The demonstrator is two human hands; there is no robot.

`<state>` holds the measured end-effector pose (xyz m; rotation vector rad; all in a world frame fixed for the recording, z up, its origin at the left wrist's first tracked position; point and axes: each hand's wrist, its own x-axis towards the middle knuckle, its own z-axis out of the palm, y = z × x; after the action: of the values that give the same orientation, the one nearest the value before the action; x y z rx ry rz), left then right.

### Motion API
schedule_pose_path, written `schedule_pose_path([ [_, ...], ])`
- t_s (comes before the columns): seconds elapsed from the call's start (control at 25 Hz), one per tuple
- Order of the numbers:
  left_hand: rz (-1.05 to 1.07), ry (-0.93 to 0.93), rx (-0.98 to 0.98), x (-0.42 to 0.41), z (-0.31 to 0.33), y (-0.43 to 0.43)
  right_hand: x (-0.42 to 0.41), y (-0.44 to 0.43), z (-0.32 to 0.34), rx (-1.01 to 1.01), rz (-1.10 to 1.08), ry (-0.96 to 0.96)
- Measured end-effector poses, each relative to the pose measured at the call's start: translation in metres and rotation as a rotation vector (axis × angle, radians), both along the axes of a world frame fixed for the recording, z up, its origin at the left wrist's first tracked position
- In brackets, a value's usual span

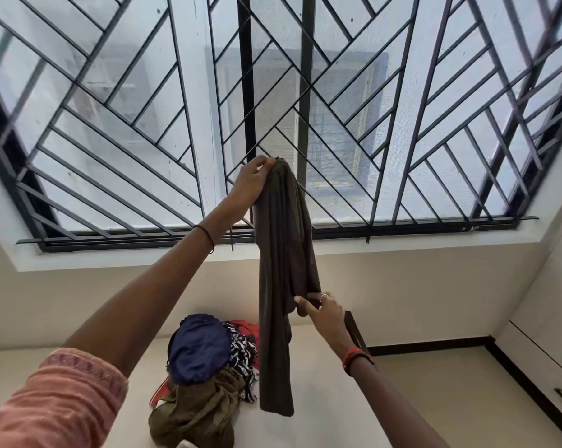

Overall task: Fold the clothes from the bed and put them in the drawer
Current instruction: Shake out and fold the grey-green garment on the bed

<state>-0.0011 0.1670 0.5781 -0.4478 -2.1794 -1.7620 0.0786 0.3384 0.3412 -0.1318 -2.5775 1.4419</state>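
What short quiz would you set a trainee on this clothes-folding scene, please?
1. True or false: the dark garment lies flat on the bed.
2. Multiple choice: the left hand holds the dark garment at: A) its top end; B) its bottom hem; C) nowhere.
3. Fill in: the topmost item on the pile of clothes is dark ____ in colour.

Key
1. False: it hangs in the air, and the right hand grips it lower down.
2. A
3. blue
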Motion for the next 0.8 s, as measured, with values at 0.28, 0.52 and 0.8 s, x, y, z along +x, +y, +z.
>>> schedule_pose_path([
  [0.28, -0.358, -0.069, 0.117, 0.004, 0.001, -0.019, -0.006, 0.014, 0.004, -0.122, 0.182, 0.047],
  [0.52, -0.161, -0.093, 0.095, -0.005, -0.006, -0.034, 0.001, 0.021, -0.002, -0.188, 0.351, -0.008],
  [0.8, 0.297, -0.051, -0.219, -0.029, -0.045, -0.073, -0.005, 0.074, -0.002, -0.126, 0.224, 0.014],
])
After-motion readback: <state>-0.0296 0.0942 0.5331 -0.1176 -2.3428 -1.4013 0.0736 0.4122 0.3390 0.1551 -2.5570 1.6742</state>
